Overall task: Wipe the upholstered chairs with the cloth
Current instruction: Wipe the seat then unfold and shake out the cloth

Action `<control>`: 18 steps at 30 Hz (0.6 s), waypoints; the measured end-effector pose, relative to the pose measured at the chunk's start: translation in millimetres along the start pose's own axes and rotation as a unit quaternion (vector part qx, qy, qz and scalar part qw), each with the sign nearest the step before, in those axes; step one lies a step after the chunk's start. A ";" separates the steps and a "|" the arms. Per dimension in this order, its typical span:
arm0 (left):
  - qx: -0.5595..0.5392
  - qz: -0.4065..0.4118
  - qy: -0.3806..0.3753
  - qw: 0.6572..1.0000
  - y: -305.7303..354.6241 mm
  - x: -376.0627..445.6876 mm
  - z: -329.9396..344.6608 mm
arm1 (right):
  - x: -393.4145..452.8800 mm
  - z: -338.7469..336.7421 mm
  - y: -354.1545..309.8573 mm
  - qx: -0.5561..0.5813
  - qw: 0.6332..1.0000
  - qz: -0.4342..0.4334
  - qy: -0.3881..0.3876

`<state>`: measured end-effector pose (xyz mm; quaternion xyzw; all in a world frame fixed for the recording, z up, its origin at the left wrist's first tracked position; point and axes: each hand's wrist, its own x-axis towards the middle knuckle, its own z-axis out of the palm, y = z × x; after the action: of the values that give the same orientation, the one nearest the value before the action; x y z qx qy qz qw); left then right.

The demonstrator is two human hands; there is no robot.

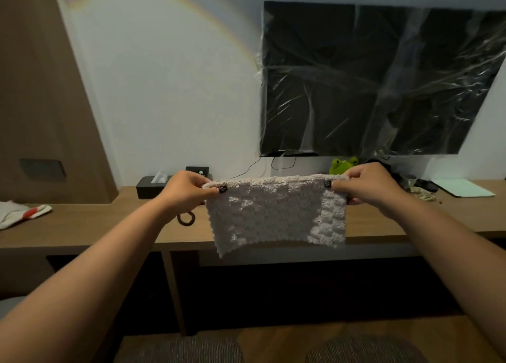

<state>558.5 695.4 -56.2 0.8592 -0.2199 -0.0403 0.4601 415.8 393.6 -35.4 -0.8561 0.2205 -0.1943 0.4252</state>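
Note:
A fluffy white cloth [276,212] hangs spread out in the air in front of the desk. My left hand [186,191] pinches its upper left corner and my right hand [367,184] pinches its upper right corner, both arms stretched forward. At the bottom edge of the view show the tops of two upholstered chairs in dark striped fabric, the left chair [186,350] and the right chair [364,349], low below the cloth.
A long wooden desk [95,231] runs along the wall, carrying a black tissue box [153,186], a dark hair tie [186,218], a green frog plush [343,165], a folder [462,187] and a white-red cloth [22,213]. A plastic-wrapped TV [377,80] hangs above.

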 end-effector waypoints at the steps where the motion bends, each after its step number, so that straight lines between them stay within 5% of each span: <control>1: -0.002 0.003 0.012 1.000 -1.7 3.5 1.2 | 4.8 2.7 0.0 -0.004 1.000 -0.003 -0.002; 11: -0.089 -0.046 -0.040 0.994 -78.4 66.4 61.6 | 78.8 54.5 77.9 -0.010 0.999 0.008 -0.051; 18: -0.062 -0.138 -0.036 0.988 -154.6 161.6 174.9 | 165.3 124.5 196.8 0.121 0.980 0.130 -0.088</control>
<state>709.1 567.3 -259.9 0.8489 -0.1124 -0.1483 0.4946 575.5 277.3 -241.6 -0.7762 0.2664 -0.0866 0.5649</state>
